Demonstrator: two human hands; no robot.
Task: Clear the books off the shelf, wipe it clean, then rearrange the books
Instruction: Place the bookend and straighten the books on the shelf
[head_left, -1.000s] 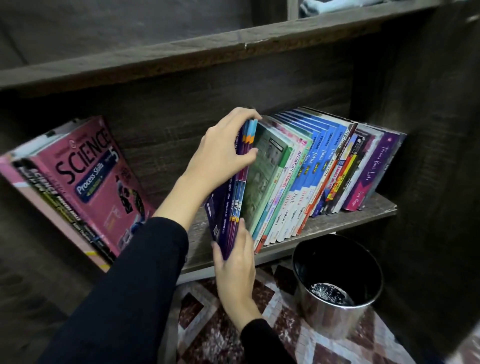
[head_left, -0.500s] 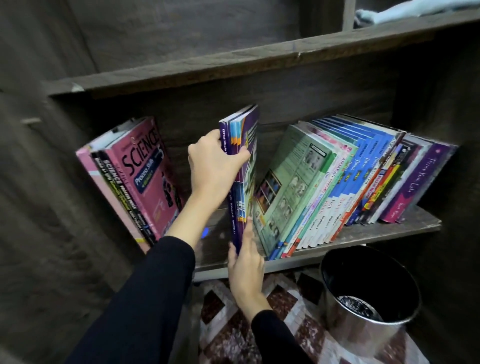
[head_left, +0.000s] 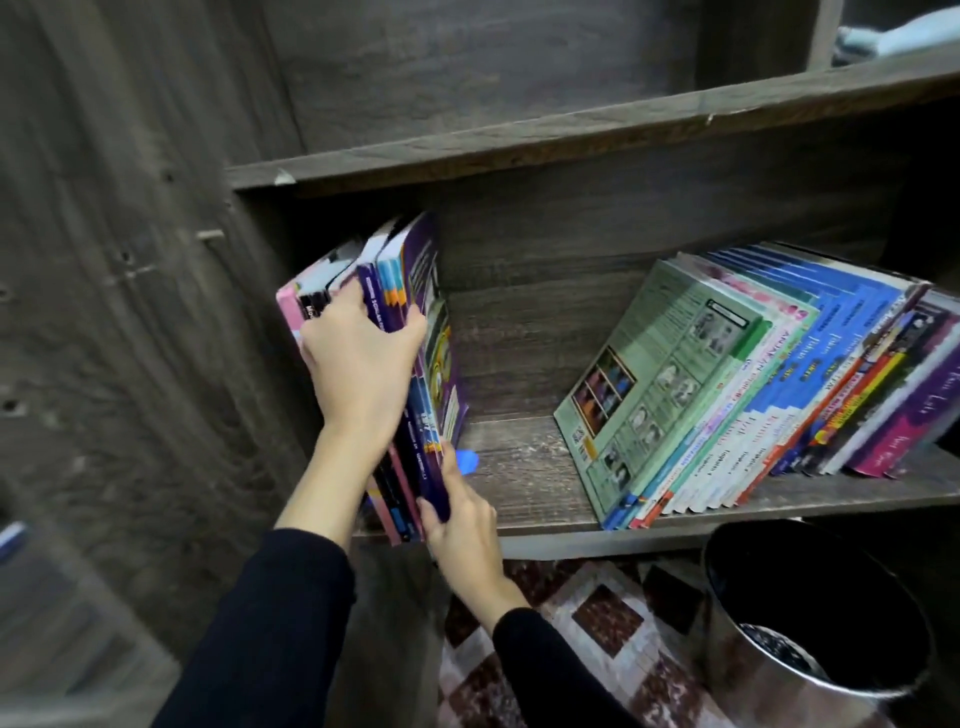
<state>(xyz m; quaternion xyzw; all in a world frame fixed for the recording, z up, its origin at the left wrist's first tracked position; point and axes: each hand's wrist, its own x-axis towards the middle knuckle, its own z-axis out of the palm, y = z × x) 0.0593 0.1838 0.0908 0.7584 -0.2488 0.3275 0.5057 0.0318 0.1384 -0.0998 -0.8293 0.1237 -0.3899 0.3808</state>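
The purple books (head_left: 422, 332) stand almost upright at the left end of the shelf (head_left: 524, 488), a thin bundle with its spines facing out, pushed up against the pink books (head_left: 291, 312) that lean on the side wall. The left hand (head_left: 358, 364) clamps the bundle near the top, fingers hooked in between purple and pink, thumb wrapped round onto the purple cover. Below it the right hand (head_left: 460, 514) pinches the bottom corner of the same bundle at the shelf's front edge, thumb up along the cover, fingers under the spines. Both arms come up in black sleeves (head_left: 270, 623). Just right of the right thumb a small blue thing (head_left: 466, 461) lies on the board; what it is, hard to tell. Further right of both hands, across a bare stretch of board, a long row of books (head_left: 779, 384) tilts over to the right, a green book (head_left: 660, 374) on the near face and blue, white and purple spines behind it. Under the shelf, lower right of the right hand, a shiny metal bin (head_left: 769, 670) stands on a brown and white patterned floor (head_left: 587, 613). Above the hands runs another shelf board (head_left: 571, 140), a pale blue cloth (head_left: 893, 36) lying on it at the far right.
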